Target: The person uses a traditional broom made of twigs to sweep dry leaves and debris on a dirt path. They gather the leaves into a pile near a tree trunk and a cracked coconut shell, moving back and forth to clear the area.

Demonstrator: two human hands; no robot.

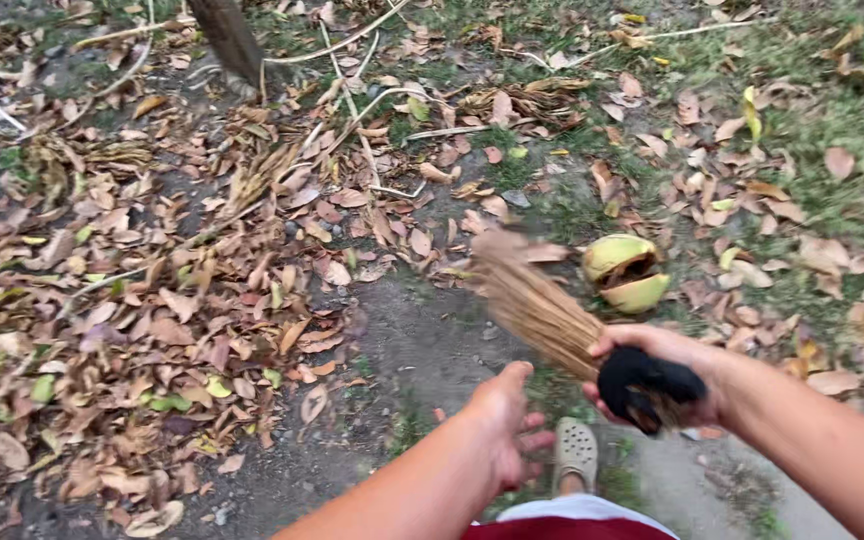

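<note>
My right hand [667, 372] is clamped around the black-wrapped grip of a stick broom [537, 305], fingers curled tight over the dark binding, and the tan bristles fan out up and to the left from my fist, blurred at their tips, over the bare dirt patch [422, 330]. My left hand [505, 415] is empty and half open, fingers loosely bent, just beside the right hand and a little lower, not touching the broom; the two hands are near each other but apart. Past the bristles, to the left of both hands, lies a thick spread of dry brown leaves [152, 310] with a few green ones mixed in, covering the ground well out from my left wrist. Just above my right hand, close to the broom's bristles, sits a split yellow-green coconut husk [624, 270] on the grass edge. Farther up from my left hand a tree trunk base [230, 40] rises out of the leaves, with pale thin fallen stalks [352, 100] lying about it. Below my hands I can see one grey clog [576, 452] on my foot and the red and white hem of my shorts [572, 520].
</note>
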